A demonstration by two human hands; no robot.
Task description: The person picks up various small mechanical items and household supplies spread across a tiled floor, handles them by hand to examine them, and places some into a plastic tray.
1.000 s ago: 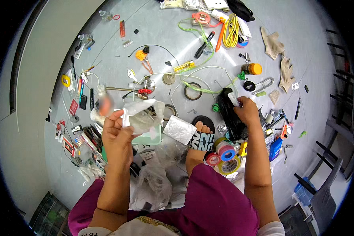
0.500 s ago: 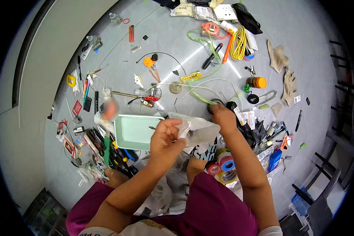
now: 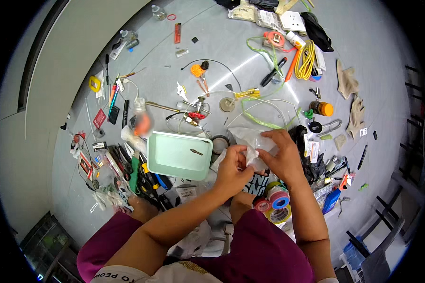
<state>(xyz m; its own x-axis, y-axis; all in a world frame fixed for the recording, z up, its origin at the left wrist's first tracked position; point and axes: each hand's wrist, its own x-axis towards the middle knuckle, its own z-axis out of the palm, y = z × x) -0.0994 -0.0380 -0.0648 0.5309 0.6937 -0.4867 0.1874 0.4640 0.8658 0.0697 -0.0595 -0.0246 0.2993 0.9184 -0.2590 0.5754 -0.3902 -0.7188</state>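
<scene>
Left hand: pinching clear plastic bag, frame centre.
Right hand: gripping same bag's edge.
Nearby: pale green tray, left of hands.
Risk: thin film probably tearing if pulled apart hard.

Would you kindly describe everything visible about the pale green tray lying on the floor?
The pale green tray is a shallow rectangular dish with rounded corners and a raised rim, plastic by its look. It lies flat on the grey floor, just in front of the person's knees, slightly turned. Inside it rests one small dark pointed piece, otherwise its bed is bare. Tools crowd its left and lower edges. The left hand is just to its right, apart from it, pinching a clear plastic bag with the right hand.
</scene>
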